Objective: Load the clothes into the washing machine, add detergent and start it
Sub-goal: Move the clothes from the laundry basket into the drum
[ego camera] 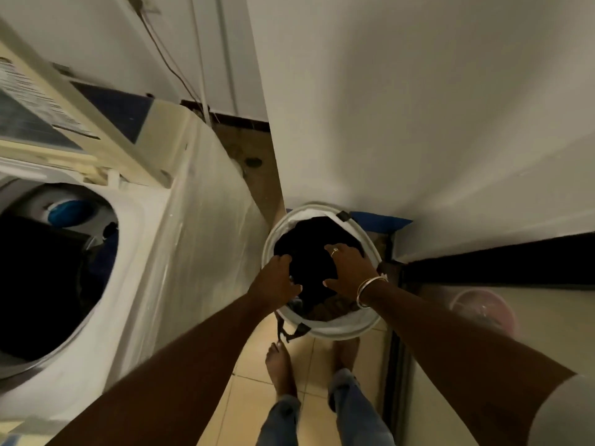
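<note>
A round white laundry basket (pixel 341 331) stands on the tiled floor against the wall, filled with dark clothes (pixel 310 252). My left hand (pixel 277 280) grips the left side of the black bundle inside the basket. My right hand (pixel 349 272), with a ring and bangles at the wrist, curls over the right side of the same bundle. To the left stands the white top-loading washing machine (pixel 180 252) with its lid (pixel 42 104) raised; dark clothes lie in its drum (pixel 48 284).
A white wall (pixel 418 123) rises right behind the basket. A dark doorway edge and a pink bucket (pixel 483 310) are at the right. My bare feet (pixel 280 368) stand on the tiles in the narrow gap between machine and wall.
</note>
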`<state>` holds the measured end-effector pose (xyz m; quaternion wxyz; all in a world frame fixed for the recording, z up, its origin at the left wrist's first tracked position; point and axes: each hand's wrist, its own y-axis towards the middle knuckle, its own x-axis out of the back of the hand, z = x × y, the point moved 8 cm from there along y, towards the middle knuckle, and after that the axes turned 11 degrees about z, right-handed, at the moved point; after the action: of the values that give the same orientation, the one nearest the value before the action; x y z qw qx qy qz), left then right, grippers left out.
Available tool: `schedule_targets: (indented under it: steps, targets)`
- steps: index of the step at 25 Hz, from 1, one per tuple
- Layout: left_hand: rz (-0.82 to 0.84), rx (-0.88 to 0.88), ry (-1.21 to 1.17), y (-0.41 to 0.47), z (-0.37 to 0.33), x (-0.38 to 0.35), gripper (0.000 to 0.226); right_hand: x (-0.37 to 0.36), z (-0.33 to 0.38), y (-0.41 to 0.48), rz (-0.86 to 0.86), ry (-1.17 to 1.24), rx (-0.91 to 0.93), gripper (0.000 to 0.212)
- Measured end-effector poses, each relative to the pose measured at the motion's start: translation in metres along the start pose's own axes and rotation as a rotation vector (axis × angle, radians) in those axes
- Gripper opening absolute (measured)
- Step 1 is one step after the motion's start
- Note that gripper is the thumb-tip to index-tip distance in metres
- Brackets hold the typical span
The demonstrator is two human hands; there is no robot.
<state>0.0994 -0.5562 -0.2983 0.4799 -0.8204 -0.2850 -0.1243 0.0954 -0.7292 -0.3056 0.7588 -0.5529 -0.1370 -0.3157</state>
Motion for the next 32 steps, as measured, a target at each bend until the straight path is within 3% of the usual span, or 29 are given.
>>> schedule_targets:
  steps: [4,7,11,15,18,19,21,24,26,32]
  targets:
    - [0.046,0.043,-0.058,0.075,0.016,-0.023,0.078,-0.017,-0.027,0.067,0.024,-0.032,0.044,0.094]
    - [0.045,0.017,-0.044,0.133,0.03,-0.045,0.099,-0.035,-0.05,0.114,-0.011,-0.072,0.005,0.107]
    - [-0.061,0.073,0.259,0.197,0.058,-0.06,0.135,-0.06,-0.074,0.169,-0.059,-0.081,-0.043,0.126]
    - [-0.026,0.069,0.402,0.233,0.081,-0.09,0.141,-0.089,-0.079,0.197,-0.075,-0.081,0.007,0.127]
    - [-0.076,0.154,0.248,0.254,0.103,-0.095,0.14,-0.102,-0.089,0.222,-0.023,0.066,-0.037,0.122]
    - [-0.076,0.18,0.164,0.26,0.11,-0.096,0.136,-0.104,-0.098,0.23,-0.016,0.142,-0.081,0.115]
    - [-0.043,0.176,0.123,0.27,0.119,-0.102,0.118,-0.108,-0.114,0.241,0.024,0.185,-0.12,0.08]
    - [-0.057,0.131,0.07,0.258,0.111,-0.104,0.054,-0.106,-0.118,0.226,0.002,0.128,-0.1,0.033]
    - [-0.132,0.117,0.012,0.236,0.1,-0.096,0.031,-0.101,-0.11,0.202,-0.035,0.178,-0.1,0.029]
    - [-0.238,-0.09,-0.058,0.155,0.054,-0.039,0.014,-0.058,-0.058,0.124,-0.15,0.249,-0.102,0.025]
